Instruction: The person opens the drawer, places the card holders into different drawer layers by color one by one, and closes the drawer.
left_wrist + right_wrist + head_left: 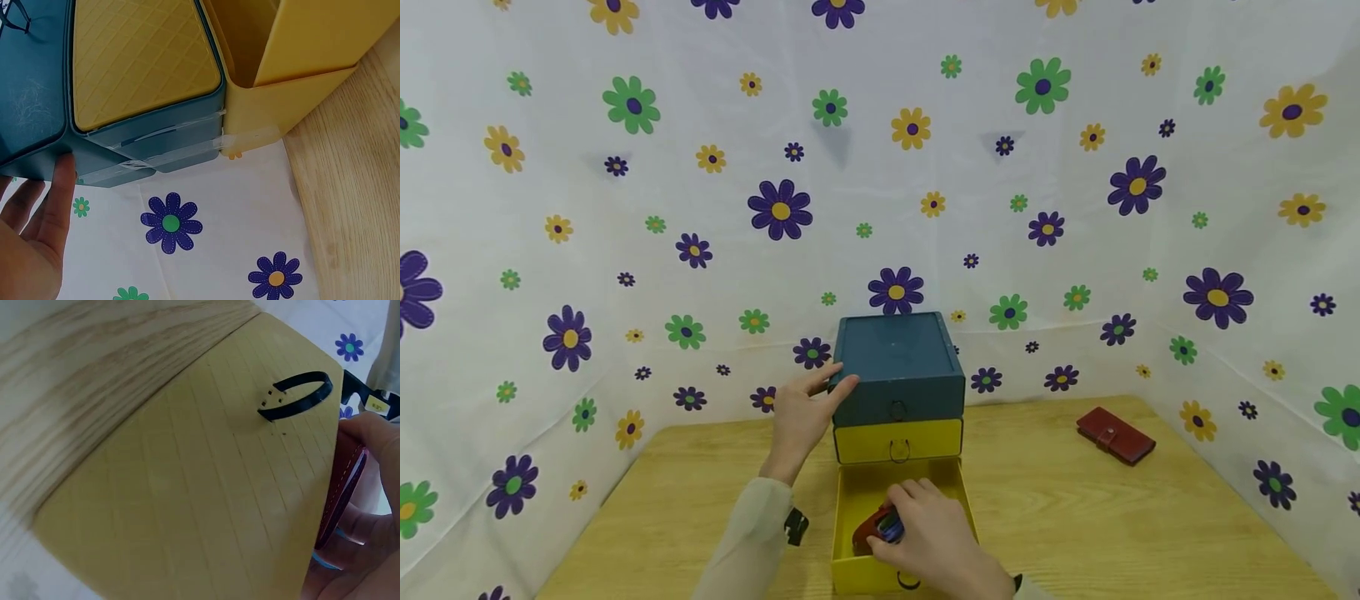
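Observation:
A stacked drawer unit (pixel 898 350) stands on the table, teal at the top with yellow drawer fronts below. Its yellow bottom drawer (pixel 847 500) is pulled out. My right hand (pixel 936 533) reaches into that drawer and grips a red leather case (pixel 867 532) between thumb and fingers. Stitching runs along the edge of the case (pixel 340 487) in the right wrist view, and something blue shows beside it; the rest is hidden by the hand. My left hand (pixel 802 417) touches the upper left side of the teal top, fingers fairly straight.
A dark red wallet (pixel 1116 435) with a snap strap lies on the wooden table (pixel 1060 517) to the right. Black loop handles (pixel 899 451) stick out from the drawer fronts. A white flowered cloth (pixel 715 200) hangs behind and at both sides.

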Tool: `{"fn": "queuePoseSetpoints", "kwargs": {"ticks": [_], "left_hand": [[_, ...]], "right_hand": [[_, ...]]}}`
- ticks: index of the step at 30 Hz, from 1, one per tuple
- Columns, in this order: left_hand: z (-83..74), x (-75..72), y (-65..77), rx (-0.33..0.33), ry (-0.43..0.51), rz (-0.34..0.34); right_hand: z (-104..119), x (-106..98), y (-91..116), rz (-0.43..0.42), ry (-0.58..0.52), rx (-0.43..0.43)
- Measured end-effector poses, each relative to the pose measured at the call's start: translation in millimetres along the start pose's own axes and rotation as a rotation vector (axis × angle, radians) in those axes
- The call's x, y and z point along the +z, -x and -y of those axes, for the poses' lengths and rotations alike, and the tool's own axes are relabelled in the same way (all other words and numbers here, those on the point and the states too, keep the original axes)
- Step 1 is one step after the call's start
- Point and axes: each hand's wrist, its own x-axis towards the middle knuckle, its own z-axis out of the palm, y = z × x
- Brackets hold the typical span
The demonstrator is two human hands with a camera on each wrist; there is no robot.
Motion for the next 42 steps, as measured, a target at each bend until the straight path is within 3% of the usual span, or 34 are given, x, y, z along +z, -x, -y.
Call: {"fn": "queuePoseSetpoints", "kwargs": {"ticks": [5, 9, 19, 25, 35, 42], "left_hand": [[-1.3, -1.4, 0.2, -0.003, 0.001, 0.003], [-1.7, -2.0, -0.2, -0.003, 0.001, 0.007], [-1.6, -1.7, -0.4, -0.007, -0.002, -0.003], [-1.8, -1.7, -0.3, -0.006, -0.001, 0.001], [0.7, -0.2, 1.8, -0.01, 0.011, 0.002], [1.2, -0.2, -0.8, 0.018, 0.005, -0.008]], "right_hand": [[4.2, 6.9, -4.6, -0.053, 0.054, -0.015], [6.5, 9.7, -7.7, -0.01, 0.05, 0.02], [12.6, 4.1, -11.4, 0.132, -0.105, 0.036], [13.3, 1.7, -16.1, 0.113, -0.194, -0.01], [9.2, 8.0, -18.9, 0.138, -0.284, 0.012], [1.2, 3.4, -21.1, 0.092, -0.388, -0.003]]}}
